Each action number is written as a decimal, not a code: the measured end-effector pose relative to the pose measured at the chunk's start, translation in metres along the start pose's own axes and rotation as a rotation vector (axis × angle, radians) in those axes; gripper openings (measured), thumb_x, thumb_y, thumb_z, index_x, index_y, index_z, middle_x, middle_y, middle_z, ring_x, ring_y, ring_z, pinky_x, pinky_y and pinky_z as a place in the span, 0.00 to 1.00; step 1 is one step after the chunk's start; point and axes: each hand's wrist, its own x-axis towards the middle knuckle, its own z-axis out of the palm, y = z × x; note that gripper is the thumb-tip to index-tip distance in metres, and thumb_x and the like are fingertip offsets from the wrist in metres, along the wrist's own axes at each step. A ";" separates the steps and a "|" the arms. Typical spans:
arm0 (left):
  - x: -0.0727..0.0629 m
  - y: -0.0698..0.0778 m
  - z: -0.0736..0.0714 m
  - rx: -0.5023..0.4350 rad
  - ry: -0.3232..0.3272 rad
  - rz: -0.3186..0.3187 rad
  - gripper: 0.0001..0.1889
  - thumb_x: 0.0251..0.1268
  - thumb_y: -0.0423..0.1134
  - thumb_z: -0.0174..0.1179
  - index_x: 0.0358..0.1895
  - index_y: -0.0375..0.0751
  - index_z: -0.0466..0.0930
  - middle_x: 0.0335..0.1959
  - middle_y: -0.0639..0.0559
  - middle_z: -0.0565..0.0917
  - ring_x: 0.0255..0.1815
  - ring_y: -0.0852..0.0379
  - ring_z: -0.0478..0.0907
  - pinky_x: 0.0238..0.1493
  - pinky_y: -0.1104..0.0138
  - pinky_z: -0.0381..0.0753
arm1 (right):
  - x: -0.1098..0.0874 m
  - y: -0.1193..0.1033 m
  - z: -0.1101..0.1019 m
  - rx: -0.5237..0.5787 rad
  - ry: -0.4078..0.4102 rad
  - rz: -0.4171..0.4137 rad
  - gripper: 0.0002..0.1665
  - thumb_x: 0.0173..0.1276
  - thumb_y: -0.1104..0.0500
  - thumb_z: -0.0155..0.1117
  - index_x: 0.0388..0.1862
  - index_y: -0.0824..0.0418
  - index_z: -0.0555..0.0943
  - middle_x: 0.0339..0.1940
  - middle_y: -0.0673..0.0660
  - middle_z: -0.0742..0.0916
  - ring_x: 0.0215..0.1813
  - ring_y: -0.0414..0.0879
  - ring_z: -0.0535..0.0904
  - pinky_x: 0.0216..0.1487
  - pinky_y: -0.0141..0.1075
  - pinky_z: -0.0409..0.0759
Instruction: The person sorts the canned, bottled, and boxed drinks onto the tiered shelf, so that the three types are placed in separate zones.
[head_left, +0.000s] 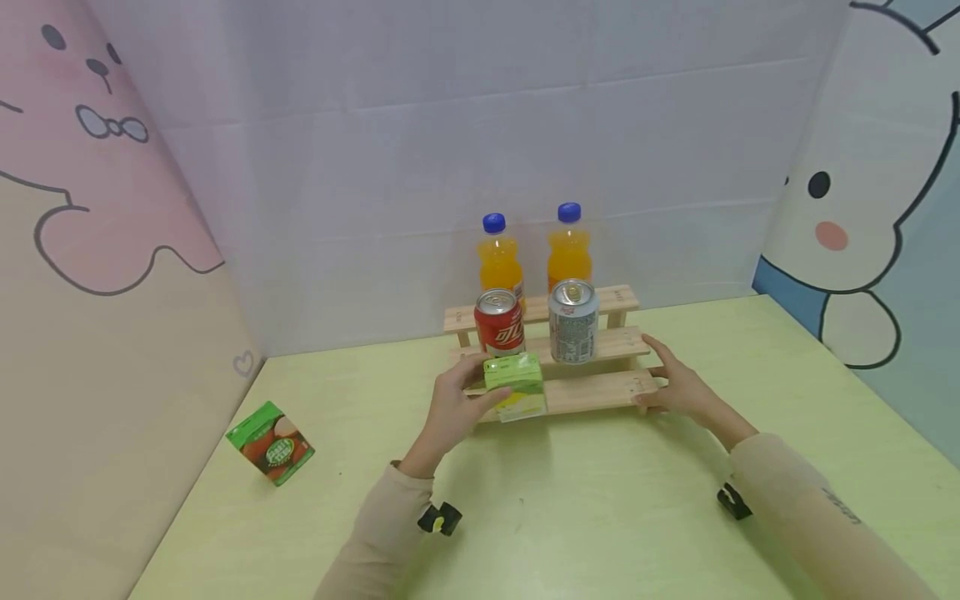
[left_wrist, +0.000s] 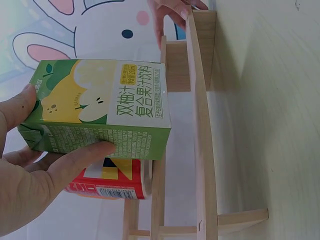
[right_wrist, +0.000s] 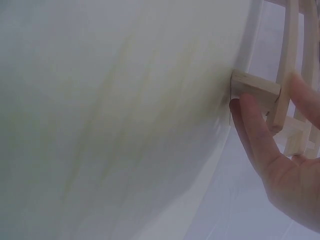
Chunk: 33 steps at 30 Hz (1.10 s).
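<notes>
My left hand (head_left: 457,404) grips a green juice carton (head_left: 516,387) with a yellow fruit print, thumb on one side and fingers on the other. The carton is upright over the left part of the bottom step of a three-step wooden rack (head_left: 592,392); in the left wrist view a small space shows between its base and the board. At the rack's right end my right hand (head_left: 678,387) holds the wooden frame, thumb and fingers around its end piece (right_wrist: 255,85). A red soda can (head_left: 500,323) and a silver can (head_left: 573,322) stand on the middle step.
Two orange drink bottles (head_left: 500,262) with blue caps stand at the back of the rack, against a white curtain (head_left: 337,183). On the left of the pale green table (head_left: 600,517) lies a green and red packet (head_left: 272,443). Printed panels flank both sides.
</notes>
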 end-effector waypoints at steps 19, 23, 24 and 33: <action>0.018 -0.015 0.030 0.027 -0.036 0.033 0.22 0.51 0.32 0.66 0.51 0.33 0.74 0.44 0.40 0.79 0.45 0.48 0.77 0.40 0.68 0.80 | 0.001 0.000 0.000 -0.009 0.003 0.002 0.59 0.56 0.72 0.63 0.73 0.56 0.32 0.61 0.84 0.57 0.54 0.73 0.68 0.39 0.45 0.81; 0.021 -0.014 0.037 0.019 -0.058 0.024 0.22 0.51 0.32 0.66 0.51 0.34 0.74 0.45 0.42 0.79 0.45 0.50 0.77 0.40 0.68 0.80 | 0.001 0.000 0.000 -0.010 0.006 0.002 0.60 0.56 0.72 0.63 0.73 0.56 0.33 0.61 0.84 0.58 0.55 0.73 0.67 0.39 0.44 0.81; 0.021 -0.013 0.038 0.022 -0.061 0.025 0.22 0.51 0.32 0.66 0.51 0.34 0.74 0.45 0.42 0.79 0.45 0.50 0.77 0.39 0.69 0.80 | 0.001 0.000 0.000 -0.010 0.006 0.001 0.60 0.56 0.72 0.63 0.73 0.56 0.33 0.61 0.84 0.58 0.55 0.73 0.67 0.39 0.44 0.81; 0.024 0.005 0.048 -0.024 -0.090 0.032 0.21 0.52 0.29 0.65 0.51 0.31 0.73 0.45 0.40 0.78 0.47 0.46 0.76 0.38 0.70 0.80 | 0.001 0.000 0.000 -0.010 0.005 -0.001 0.59 0.56 0.72 0.63 0.72 0.57 0.32 0.61 0.84 0.57 0.53 0.73 0.69 0.38 0.44 0.81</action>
